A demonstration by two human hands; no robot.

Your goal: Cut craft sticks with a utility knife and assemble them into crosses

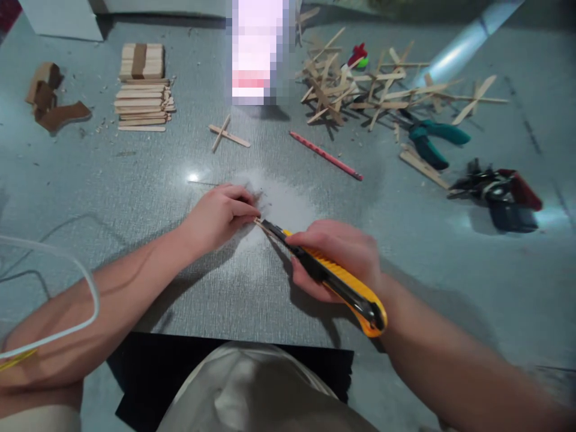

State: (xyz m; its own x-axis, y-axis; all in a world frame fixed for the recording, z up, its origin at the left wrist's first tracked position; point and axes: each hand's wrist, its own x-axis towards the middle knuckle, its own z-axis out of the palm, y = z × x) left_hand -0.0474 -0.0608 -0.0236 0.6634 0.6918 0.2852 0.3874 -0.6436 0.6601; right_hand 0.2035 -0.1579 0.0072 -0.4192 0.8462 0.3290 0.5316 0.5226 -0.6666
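Observation:
My right hand [339, 255] is wrapped round a yellow and black utility knife [337, 279], its front end pointing up and left. That end meets a small wooden stick [265, 228] close to the fingertips of my left hand [225, 213]. The left fingers are pinched on the stick, most of which they hide. White dust [283, 201] covers the grey surface around and behind both hands. Farther back, two crossed craft sticks [228, 136] and a red pencil [324, 155] lie flat.
Stacked craft sticks [141, 102] and torn brown cardboard [51, 105] lie back left. Back right are a heap of crossed sticks [333, 84], teal-handled pliers [427, 141] and a black and red tool [499, 192]. A white cable [85, 270] loops at left.

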